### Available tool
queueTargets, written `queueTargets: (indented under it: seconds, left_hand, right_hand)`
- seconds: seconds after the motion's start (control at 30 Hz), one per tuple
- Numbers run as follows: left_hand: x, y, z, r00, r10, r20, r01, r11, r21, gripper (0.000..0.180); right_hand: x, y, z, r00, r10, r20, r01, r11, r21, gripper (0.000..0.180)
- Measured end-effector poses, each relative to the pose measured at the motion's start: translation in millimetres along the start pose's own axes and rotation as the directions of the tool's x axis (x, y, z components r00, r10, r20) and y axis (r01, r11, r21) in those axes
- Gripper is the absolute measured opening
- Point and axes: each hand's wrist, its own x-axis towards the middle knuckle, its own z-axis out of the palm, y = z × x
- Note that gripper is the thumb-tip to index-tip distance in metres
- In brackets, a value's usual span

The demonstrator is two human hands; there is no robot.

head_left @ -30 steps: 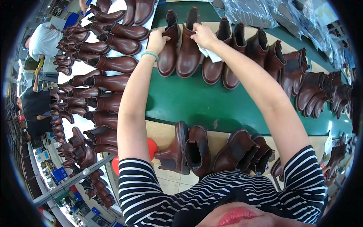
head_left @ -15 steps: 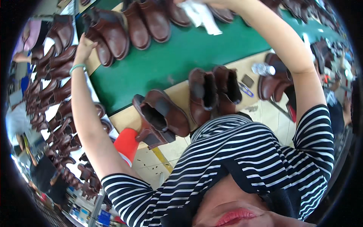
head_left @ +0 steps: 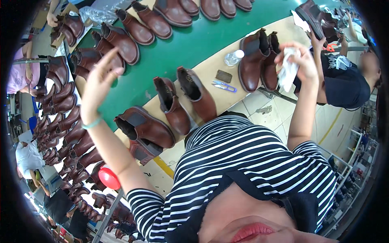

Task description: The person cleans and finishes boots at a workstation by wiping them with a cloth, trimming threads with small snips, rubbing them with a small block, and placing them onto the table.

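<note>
Raised beside the row of brown ankle boots, my left hand (head_left: 97, 87) is open, with its fingers apart and nothing in it. My right hand (head_left: 306, 67) pinches a crumpled white cloth (head_left: 287, 72) next to a pair of brown boots (head_left: 249, 67) at the right of the table's near edge. Directly before me another pair of boots (head_left: 199, 99) stands with openings toward the far side. To their left sits a further pair (head_left: 148, 126), one boot lying tilted beneath the other. Blue-handled thread snips (head_left: 225, 86) and a small dark square pad (head_left: 223, 76) lie between pairs.
A clear bottle with a white cap (head_left: 233, 58) is near the right pair. Several boots line the far side of the green table (head_left: 178, 52). Racks of boots (head_left: 67, 105) fill the left, with a red rounded object (head_left: 109, 177) below. At right a co-worker (head_left: 344, 77) handles a boot.
Both hands have come back from the far boots: my right hand with the cloth moved right and nearer, my left hand nearer. The view has turned, shifting the table.
</note>
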Motion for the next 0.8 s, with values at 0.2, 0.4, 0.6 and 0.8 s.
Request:
queueTargets:
  seconds: [0.2, 0.4, 0.6, 0.8]
  left_hand:
    - [-33, 31, 133, 0.972, 0.074, -0.224, -0.182, 0.840, -0.511, 0.033]
    - [-44, 21, 217, 0.958, -0.049, -0.284, -0.180, 0.669, -0.721, 0.018]
    - [-54, 29, 233, 0.949, -0.072, -0.307, -0.060, 0.914, -0.400, 0.022]
    - [-40, 45, 271, 0.968, -0.100, -0.229, -0.014, 0.893, -0.450, 0.019]
  right_hand:
    - [-57, 97, -5, 0.956, 0.280, 0.084, -0.278, 0.960, -0.034, 0.031]
    - [-50, 148, 2, 0.969, 0.216, -0.120, -0.236, 0.951, -0.199, 0.021]
    - [-43, 104, -96, 0.876, -0.060, -0.478, -0.054, 0.974, -0.222, 0.014]
    - [-46, 84, -139, 0.877, -0.107, -0.469, -0.042, 0.954, -0.296, 0.015]
